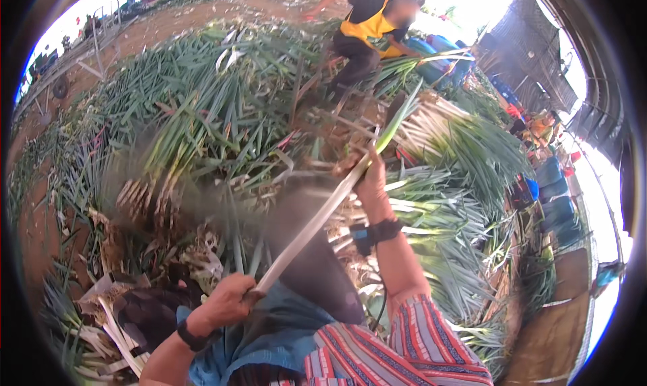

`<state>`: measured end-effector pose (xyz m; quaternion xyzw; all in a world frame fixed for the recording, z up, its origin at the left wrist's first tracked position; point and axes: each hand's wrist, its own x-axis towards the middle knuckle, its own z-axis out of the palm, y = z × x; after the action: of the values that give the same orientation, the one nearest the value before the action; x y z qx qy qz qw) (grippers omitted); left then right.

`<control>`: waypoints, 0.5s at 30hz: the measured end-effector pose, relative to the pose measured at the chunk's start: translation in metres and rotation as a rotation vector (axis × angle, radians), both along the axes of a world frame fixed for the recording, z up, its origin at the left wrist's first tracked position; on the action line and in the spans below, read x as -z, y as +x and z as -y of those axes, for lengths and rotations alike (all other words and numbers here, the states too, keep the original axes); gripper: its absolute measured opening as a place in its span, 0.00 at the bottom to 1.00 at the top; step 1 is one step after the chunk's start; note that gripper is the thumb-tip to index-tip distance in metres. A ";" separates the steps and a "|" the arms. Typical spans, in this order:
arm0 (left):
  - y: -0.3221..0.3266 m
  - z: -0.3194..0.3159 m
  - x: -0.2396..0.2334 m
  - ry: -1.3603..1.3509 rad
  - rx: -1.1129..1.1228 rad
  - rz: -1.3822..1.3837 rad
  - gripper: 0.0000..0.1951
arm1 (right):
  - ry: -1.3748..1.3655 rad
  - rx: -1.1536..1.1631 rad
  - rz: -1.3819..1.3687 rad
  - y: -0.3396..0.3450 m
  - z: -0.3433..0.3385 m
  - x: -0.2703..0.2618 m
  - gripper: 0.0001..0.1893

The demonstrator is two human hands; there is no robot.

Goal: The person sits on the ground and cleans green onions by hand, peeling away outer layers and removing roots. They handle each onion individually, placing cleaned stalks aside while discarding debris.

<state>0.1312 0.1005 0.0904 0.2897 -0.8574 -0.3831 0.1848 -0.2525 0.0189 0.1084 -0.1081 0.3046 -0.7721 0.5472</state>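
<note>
One long leek or large green onion [318, 219] slants up across my lap, white stalk low and a green leaf at the top. My left hand [227, 300] is closed at the lower end of the stalk, and its root end is hidden by the fingers. Higher up, my right hand [373, 181] grips the same plant where white turns to green. To the right of that hand lies a pile of cleaned stalks [434, 224] with white ends and green tops. Below my left hand, a few pale stalks [119, 330] lie at the lower left.
A large heap of leafy plants [192, 98] spreads ahead and left, with a bundle showing dirty roots [146, 199]. Another row of white stalks [429, 128] lies ahead right. Beyond, a person [371, 32] bends over holding several plants. Blue containers [558, 209] stand along the right side.
</note>
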 end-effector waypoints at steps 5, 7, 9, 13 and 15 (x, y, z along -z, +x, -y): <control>0.011 0.002 -0.006 -0.287 -0.037 -0.168 0.07 | 0.244 0.286 -0.296 -0.005 0.015 0.006 0.17; 0.016 -0.012 0.000 -0.292 -0.048 -0.188 0.06 | 0.358 0.378 -0.157 -0.066 0.029 0.032 0.18; 0.029 -0.015 0.003 -0.253 -0.149 -0.140 0.04 | 0.296 0.328 -0.196 -0.070 0.030 0.030 0.20; 0.049 -0.008 0.008 -0.202 -0.279 -0.007 0.04 | 0.310 0.385 -0.288 -0.090 0.006 0.014 0.17; 0.046 0.015 0.000 -0.389 -0.351 0.164 0.05 | 0.202 0.347 -0.388 -0.071 -0.012 -0.005 0.18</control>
<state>0.1772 0.0854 0.0904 0.4229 -0.8637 -0.1485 0.2304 -0.3236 0.0310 0.1132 -0.1452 0.4931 -0.7848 0.3462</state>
